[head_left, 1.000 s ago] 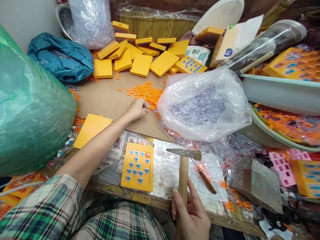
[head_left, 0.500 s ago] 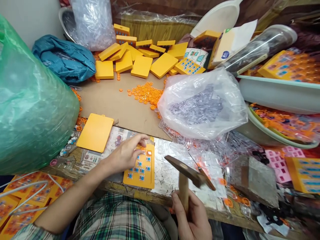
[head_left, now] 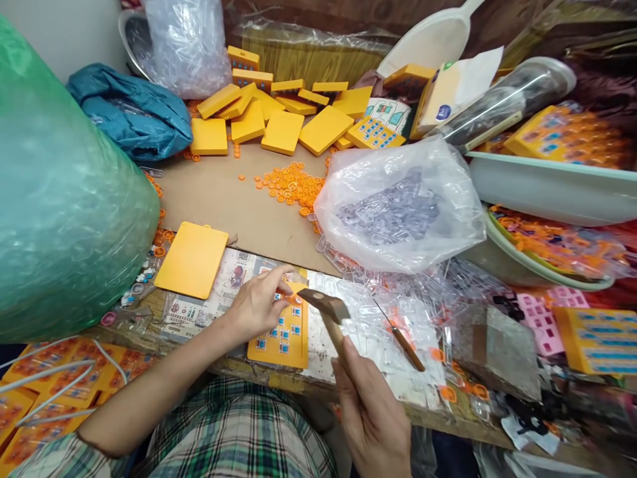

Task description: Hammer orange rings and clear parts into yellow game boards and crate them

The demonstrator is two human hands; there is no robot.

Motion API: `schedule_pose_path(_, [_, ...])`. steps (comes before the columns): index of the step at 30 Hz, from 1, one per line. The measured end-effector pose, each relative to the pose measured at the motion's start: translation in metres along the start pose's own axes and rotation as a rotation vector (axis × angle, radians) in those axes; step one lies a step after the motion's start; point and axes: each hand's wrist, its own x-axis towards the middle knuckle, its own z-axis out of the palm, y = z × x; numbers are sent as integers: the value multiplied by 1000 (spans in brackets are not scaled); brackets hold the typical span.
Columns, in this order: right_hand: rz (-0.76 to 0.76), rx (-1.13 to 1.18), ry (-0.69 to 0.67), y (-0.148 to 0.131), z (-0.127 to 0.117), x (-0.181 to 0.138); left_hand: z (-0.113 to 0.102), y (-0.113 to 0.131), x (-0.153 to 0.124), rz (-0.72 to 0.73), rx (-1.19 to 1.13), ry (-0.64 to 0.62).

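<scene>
A yellow panel (head_left: 273, 355) with rows of blue squares lies on the bench's near edge. Over its upper part, my left hand (head_left: 256, 305) bends thumb and forefinger close together; whatever they pinch is too small and covered to make out. My right hand (head_left: 373, 405) grips the wooden handle of a hammer (head_left: 326, 307), whose head is just right of my left fingertips, above the panel's upper right corner. I cannot tell whether the head touches it. Left of my left hand lies a plain yellow panel (head_left: 193, 260). A wooden-handled awl (head_left: 408, 348) rests to the right.
Small orange rings (head_left: 293, 186) are heaped on the cardboard (head_left: 213, 189). An open bag (head_left: 398, 206) of clear plastic pieces stands right of them. More yellow panels (head_left: 283, 131) are piled behind. A big green bag (head_left: 74, 219) bulges at left; a stone block (head_left: 502, 358) sits at right.
My right hand has swung the hammer leftward, from beside the panel to over its upper right corner next to my left fingertips. My left hand stays at the panel.
</scene>
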Motion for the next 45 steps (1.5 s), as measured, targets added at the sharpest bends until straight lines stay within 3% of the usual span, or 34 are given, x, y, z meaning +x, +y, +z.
schedule_pose_path(5, [108, 9, -97, 5, 6, -3, -1, -2, 1, -86, -78, 7])
schedule_pose_path(9, [362, 224, 133, 13, 16, -17, -11, -6, 13, -155, -174, -48])
schedule_pose_path(11, [596, 321, 241, 15, 18, -23, -16, -5, 33, -123, -129, 14])
schedule_pose_path(14, [870, 528, 303, 13, 17, -23, -19, -3, 83, 43, 106, 205])
schedule_pose_path(18, [959, 687, 343, 7, 14, -14, -11, -3, 150, 81, 350, 179])
schedule_pose_path(21, [962, 715, 377, 6, 14, -12, -7, -7, 172, 15, 371, 130])
schedule_pose_path(28, [948, 683, 354, 8, 17, -15, -15, -13, 156, 22, 282, 85])
schedule_pose_path(32, [934, 691, 351, 8, 17, -15, -20, -8, 130, -49, 234, 55])
schedule_pose_path(37, [920, 665, 313, 9, 16, -14, -24, -9, 90, -120, 400, -1])
schedule_pose_path(45, [872, 559, 244, 10, 14, -11, -25, -25, 79, 46, 385, 62])
